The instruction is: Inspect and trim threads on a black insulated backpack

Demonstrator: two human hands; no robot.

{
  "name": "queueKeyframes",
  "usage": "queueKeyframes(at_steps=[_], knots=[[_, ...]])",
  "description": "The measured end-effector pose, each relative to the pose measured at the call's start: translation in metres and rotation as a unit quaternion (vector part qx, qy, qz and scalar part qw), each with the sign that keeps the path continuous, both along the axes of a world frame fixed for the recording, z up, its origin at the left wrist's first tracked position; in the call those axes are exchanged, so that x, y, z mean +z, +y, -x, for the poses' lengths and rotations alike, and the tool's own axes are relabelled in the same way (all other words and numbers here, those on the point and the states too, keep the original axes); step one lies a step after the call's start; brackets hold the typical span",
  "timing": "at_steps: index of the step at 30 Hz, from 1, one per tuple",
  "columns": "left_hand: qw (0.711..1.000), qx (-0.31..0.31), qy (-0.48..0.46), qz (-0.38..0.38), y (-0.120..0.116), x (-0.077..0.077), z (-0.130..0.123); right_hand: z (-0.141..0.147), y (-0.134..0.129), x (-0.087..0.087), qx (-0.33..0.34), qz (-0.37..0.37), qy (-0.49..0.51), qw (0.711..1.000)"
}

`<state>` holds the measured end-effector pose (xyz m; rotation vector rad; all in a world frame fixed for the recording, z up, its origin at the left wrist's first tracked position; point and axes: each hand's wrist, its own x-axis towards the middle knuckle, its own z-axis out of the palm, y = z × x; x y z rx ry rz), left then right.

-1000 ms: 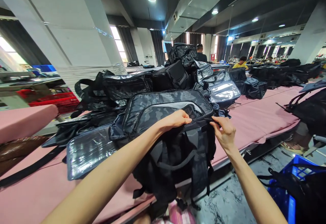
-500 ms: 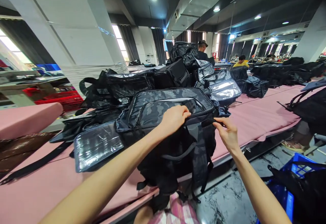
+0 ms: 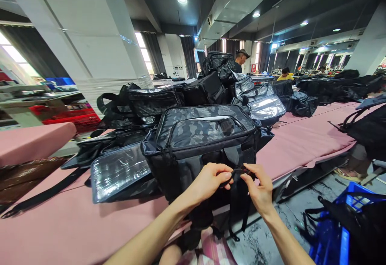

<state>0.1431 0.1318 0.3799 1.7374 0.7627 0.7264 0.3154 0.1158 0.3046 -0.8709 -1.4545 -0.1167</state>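
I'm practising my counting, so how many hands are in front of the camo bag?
2: the left hand and the right hand, close together, fingers on something thin and dark.

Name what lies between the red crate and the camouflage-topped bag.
In the head view, piled dark bags separate the red crate from the camouflage-topped bag.

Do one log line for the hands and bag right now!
left hand: pinches dark piece, kind unclear | right hand: fingers at it | camo bag: on pink table
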Motion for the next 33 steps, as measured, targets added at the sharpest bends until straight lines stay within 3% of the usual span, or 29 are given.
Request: queueKeyframes(at_steps=[7,12,14,17,23,28,33], knots=[[0.998,-0.028,-0.021,0.061,-0.004,0.006,0.010,0.001,0.001,0.003,0.015,0.048,0.084,0.995],[0.993,-0.066,-0.031,0.094,-0.001,0.009,0.011,0.007,-0.002,0.006,0.014,0.034,0.044,0.998],[0.992,-0.049,-0.040,0.109,-0.001,0.009,0.011,0.008,-0.002,0.009,0.013,0.028,0.055,0.998],[0.990,0.025,-0.084,0.107,-0.004,0.008,0.009,0.004,-0.006,0.012,-0.010,0.024,0.060,0.998],[0.978,0.119,-0.161,0.062,-0.012,0.002,-0.004,-0.005,-0.026,0.025,-0.068,-0.053,-0.074,0.994],[0.979,0.147,-0.138,0.000,-0.011,-0.001,-0.008,-0.005,-0.030,0.033,-0.115,-0.082,-0.156,0.978],[0.983,0.129,-0.129,-0.013,-0.011,-0.007,-0.004,-0.009,-0.028,0.025,-0.053,-0.001,-0.066,0.996]])
